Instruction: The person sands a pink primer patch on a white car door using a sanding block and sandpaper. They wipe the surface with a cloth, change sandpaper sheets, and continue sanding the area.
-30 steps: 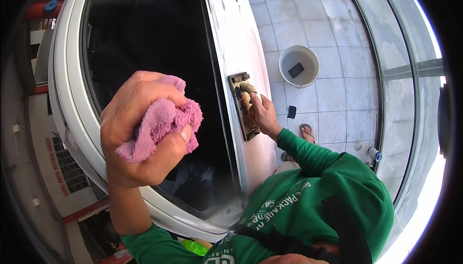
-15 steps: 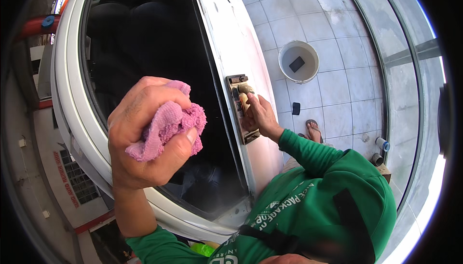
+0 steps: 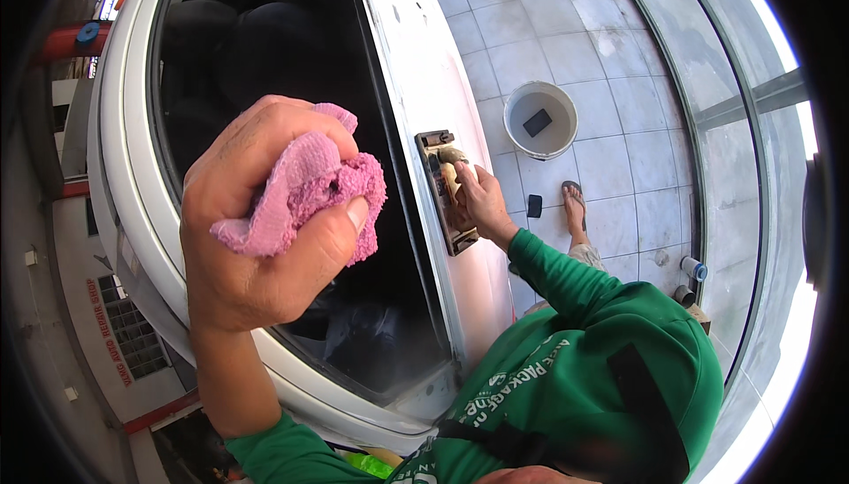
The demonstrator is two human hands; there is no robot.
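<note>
My left hand [image 3: 256, 254] is raised in front of the car's dark side window [image 3: 274, 68]. It is closed around a crumpled pink cloth [image 3: 301, 175]. At the white car door [image 3: 473, 285], just below the window edge, my right hand [image 3: 486, 205] grips a long hand sanding block [image 3: 435, 188] by its rounded knob. The block lies along the panel, which has a pinkish tint around it. My right palm and fingers hide part of the block, and its working face is out of sight.
A whitish bucket [image 3: 541, 156] on the tiled floor [image 3: 610, 166] holds liquid and a dark rectangular pad [image 3: 537, 122]. Another small black pad [image 3: 534, 206] lies beside my sandalled foot [image 3: 573, 194]. Glass panels [image 3: 743, 157] line the right side, with a small can [image 3: 694, 268] near them.
My left hand has risen slightly with the cloth and looks larger. My foot has moved forward, showing more leg. The right hand and sanding block have shifted a little up the picture.
</note>
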